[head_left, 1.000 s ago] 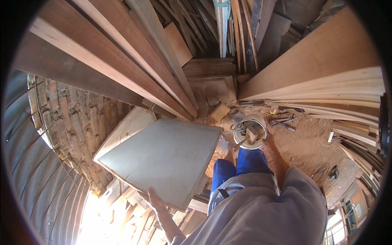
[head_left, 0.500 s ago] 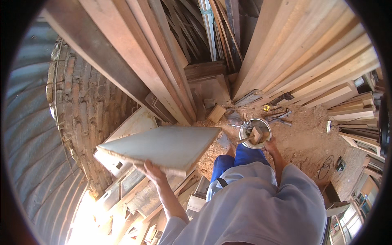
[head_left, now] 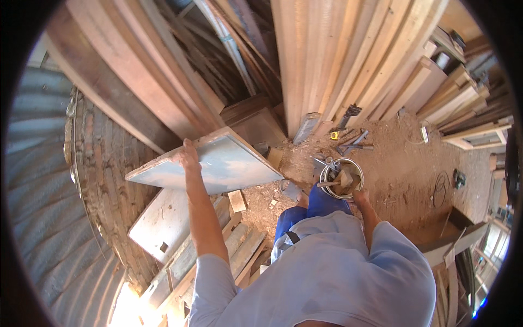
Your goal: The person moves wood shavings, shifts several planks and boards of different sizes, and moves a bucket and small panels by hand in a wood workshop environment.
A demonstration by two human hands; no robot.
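My left arm reaches forward, and my left hand [head_left: 188, 157] grips the upper edge of a flat board [head_left: 234, 163] with a pale blue-grey face and a rough wooden edge. The board stands tilted, one corner low near my feet. Close to my knees, my right hand [head_left: 360, 197] is closed on the rim of a white bucket [head_left: 359, 167]. A wooden mallet [head_left: 344, 177] pokes out of it, its handle over the left rim; other contents are hard to make out.
Tall planks [head_left: 310, 60] lean ahead; more boards [head_left: 131, 60] lean at the left by a brick wall [head_left: 103, 141]. A white panel [head_left: 163, 218] lies below the held board. Hand tools [head_left: 357, 143] and a yellow tape measure [head_left: 334, 135] lie on the sawdust floor. A cable [head_left: 440, 188] lies at right.
My left hand has moved forward from the board's near edge to its upper edge, and the board has tipped over to face me. The bucket stays in my right hand. The view has turned right.
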